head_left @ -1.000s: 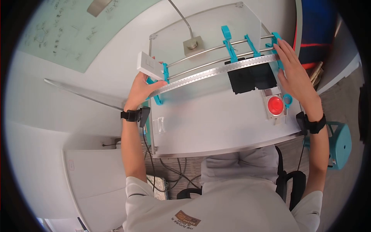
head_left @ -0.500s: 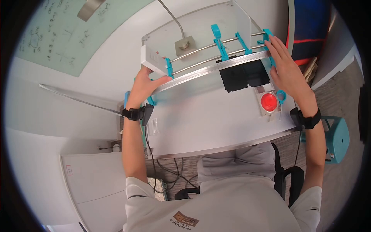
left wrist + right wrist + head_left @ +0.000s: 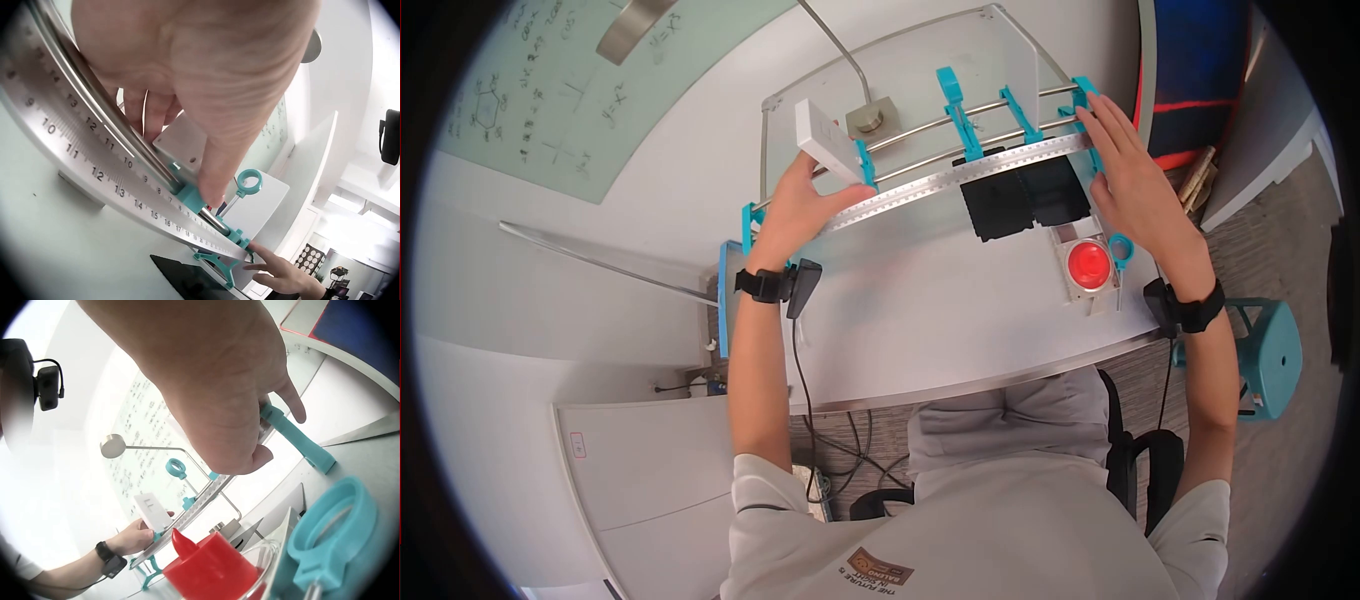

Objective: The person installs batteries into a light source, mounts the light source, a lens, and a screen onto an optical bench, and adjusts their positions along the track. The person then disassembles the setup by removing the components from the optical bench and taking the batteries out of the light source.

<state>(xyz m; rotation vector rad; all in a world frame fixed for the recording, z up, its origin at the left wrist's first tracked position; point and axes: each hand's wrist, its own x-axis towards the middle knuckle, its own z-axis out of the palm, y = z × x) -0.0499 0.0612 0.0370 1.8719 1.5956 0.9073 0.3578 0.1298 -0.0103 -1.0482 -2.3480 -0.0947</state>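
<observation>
An optical bench with two metal rods and a silver ruler [image 3: 950, 178] spans the table on teal supports. My left hand [image 3: 800, 210] grips a white block [image 3: 828, 140] standing on a teal slider [image 3: 865, 165], thumb on the near side and fingers behind. An F-shaped mark shows on this block in the right wrist view. My right hand [image 3: 1135, 175] holds the bench's right end at its teal end support [image 3: 300, 437], fingers over the far side and thumb near the ruler. Between the hands, a teal ring holder [image 3: 958, 110] and a white screen [image 3: 1022, 75] sit on the rods.
Black panels [image 3: 1025, 198] lie under the bench. Nearer me on the right are a red candle-shaped light [image 3: 1089, 264] in a clear-edged holder and a loose teal ring holder [image 3: 1121, 250]. A lamp base [image 3: 870, 118] stands behind the rods, and a teal stool [image 3: 1272, 355] is at right.
My left hand has slid the white block rightward along the rods, uncovering the left end support. My right hand stays at the right end. The head view has shifted slightly.
</observation>
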